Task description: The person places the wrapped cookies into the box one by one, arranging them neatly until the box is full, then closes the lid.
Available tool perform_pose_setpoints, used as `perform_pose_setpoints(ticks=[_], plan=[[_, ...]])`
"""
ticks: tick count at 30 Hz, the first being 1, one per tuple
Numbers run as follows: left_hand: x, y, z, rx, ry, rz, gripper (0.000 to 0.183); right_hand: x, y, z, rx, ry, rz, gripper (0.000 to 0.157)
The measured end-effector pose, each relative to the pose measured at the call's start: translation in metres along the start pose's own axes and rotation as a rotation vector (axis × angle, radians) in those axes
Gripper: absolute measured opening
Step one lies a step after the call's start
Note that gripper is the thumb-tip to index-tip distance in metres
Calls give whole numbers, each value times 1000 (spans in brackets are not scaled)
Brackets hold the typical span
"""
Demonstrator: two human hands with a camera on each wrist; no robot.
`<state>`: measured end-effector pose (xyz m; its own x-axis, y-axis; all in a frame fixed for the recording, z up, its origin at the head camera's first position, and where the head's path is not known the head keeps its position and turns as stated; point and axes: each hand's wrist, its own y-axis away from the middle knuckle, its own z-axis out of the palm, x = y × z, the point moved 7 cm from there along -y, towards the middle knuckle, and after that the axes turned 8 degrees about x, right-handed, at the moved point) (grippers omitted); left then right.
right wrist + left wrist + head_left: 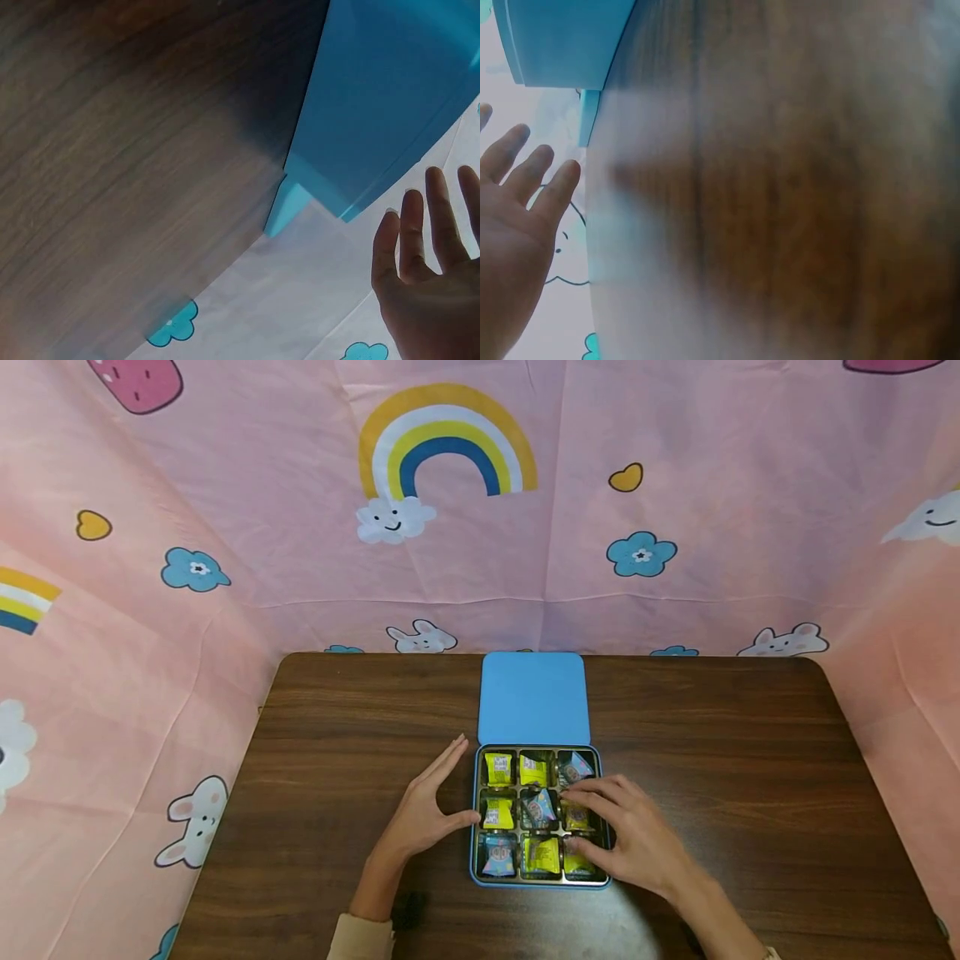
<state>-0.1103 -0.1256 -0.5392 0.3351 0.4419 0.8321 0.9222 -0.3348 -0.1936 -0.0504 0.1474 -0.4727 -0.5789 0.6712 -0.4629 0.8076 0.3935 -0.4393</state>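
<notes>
A blue hinged tin [542,885] lies on the table with its lid [534,697] laid back flat behind it. Gold-edged compartments inside hold wrapped candies, some in yellow wrappers, such as the yellow candy [498,813], others in blue, such as the blue candy [498,857]. At the tin's left side is my left hand [423,817], fingers stretched out and thumb tip right at the rim. My right hand [637,835] reaches over the right column, its thumb and fingertips spread around the middle yellow candy [576,816] and partly covering that column. Both wrist views show extended fingers beside the blue tin [382,97].
The dark wood table [360,710] extends on both sides of the tin. Pink fabric [487,560] printed with rainbows, rabbits and flowers hangs behind it and along its left and right edges. A beige sleeve [362,937] covers the left forearm.
</notes>
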Motion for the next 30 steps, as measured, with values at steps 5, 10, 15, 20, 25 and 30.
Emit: perform_pose_setpoints(ticks=[5,10,15,20,25,30], plan=[[0,-3,-2,-1,5,-6,103,10,-2,-3,-5,27,18,63],[-1,-9,-8,2,-9,-8,103,23,-5,-9,0,60,46,69],[-2,-17,-14,10,-49,23,101,35,-9,-14,18,75,63,73],[-3,-22,-17,22,-52,44,102,44,-11,-16,15,75,80,72],[-5,-27,-18,20,-45,44,101,52,-12,-20,25,75,101,72],[-8,-35,-22,9,-53,32,99,65,-14,-20,41,69,124,75]])
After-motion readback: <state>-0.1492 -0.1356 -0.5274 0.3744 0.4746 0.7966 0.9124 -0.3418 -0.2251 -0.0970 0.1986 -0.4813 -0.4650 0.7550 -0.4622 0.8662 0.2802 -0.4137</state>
